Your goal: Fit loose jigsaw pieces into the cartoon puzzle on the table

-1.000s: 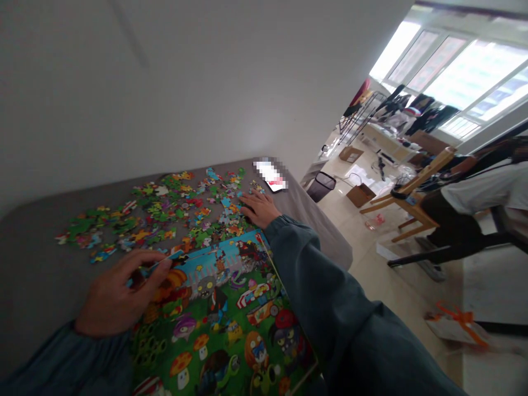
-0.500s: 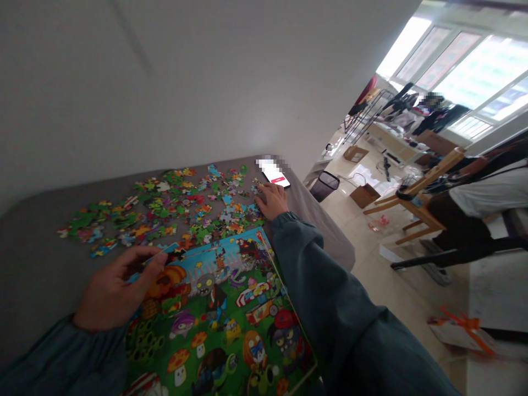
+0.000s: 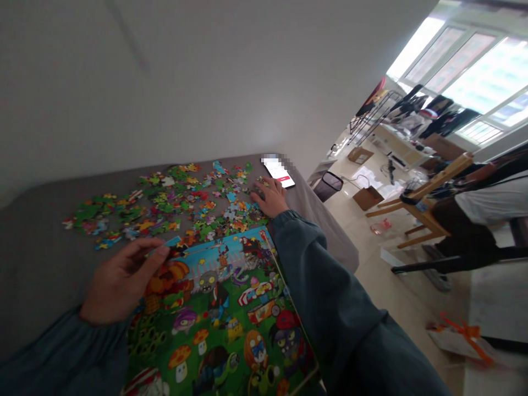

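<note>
One pale wall [image 3: 165, 82] rises beyond the puzzle board, along the far edge of a desk [image 3: 33, 220] draped in grey cloth that reaches past the board on its left and far sides. Well to the right of the board, off the desk, a person in a white top [image 3: 487, 206] is partly cut off, beside a wooden chair [image 3: 424, 214]. Nearer the board on that same side, a dark mesh bin [image 3: 328, 186] stands beyond the desk's end. The puzzle board [image 3: 218, 328] itself shows a cartoon scene, green below and blue along its far edge.

At its far left corner, the left hand [image 3: 117, 280] pinches a small piece between thumb and fingers. Past its far right corner, the right hand [image 3: 272, 199] lies over the loose pieces, fingers loosely curved; whether they grip anything, I cannot tell. A phone [image 3: 280, 175] with a lit screen lies just beyond that hand. Many loose puzzle pieces [image 3: 160, 201] spread beyond the board's far edge. Smallest is the held blue-edged piece [image 3: 173, 241], just above the board's corner.
</note>
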Demonstrator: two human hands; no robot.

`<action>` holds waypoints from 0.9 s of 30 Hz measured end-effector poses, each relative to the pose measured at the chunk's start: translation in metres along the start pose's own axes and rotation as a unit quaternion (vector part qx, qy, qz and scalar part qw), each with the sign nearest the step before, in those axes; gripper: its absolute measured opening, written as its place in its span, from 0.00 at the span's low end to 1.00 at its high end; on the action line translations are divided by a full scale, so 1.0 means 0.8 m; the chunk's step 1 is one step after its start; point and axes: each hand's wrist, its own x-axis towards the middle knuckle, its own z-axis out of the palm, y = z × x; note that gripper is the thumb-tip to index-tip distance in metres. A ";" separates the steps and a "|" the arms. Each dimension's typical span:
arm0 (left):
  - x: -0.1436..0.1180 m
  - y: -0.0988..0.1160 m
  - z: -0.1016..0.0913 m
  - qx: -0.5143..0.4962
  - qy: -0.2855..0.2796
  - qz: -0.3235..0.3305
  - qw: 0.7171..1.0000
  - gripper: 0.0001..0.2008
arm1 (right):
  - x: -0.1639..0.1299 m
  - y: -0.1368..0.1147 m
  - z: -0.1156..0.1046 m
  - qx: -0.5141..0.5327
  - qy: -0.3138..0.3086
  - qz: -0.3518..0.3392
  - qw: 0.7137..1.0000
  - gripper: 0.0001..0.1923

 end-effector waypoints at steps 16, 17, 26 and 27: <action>-0.002 -0.021 0.004 -0.123 -0.059 -0.045 0.990 0.31 | -0.004 0.004 0.005 -0.006 0.047 0.048 0.998 0.24; -0.001 -0.022 0.004 -0.120 -0.059 -0.047 0.990 0.32 | -0.002 0.007 0.007 -0.003 0.038 0.065 0.997 0.24; -0.002 -0.015 0.007 -0.119 -0.063 -0.046 0.990 0.33 | 0.007 0.011 0.015 0.033 0.053 0.094 0.994 0.22; -0.002 -0.016 0.007 -0.120 -0.062 -0.046 0.990 0.33 | 0.007 0.010 0.014 0.037 0.056 0.090 0.994 0.21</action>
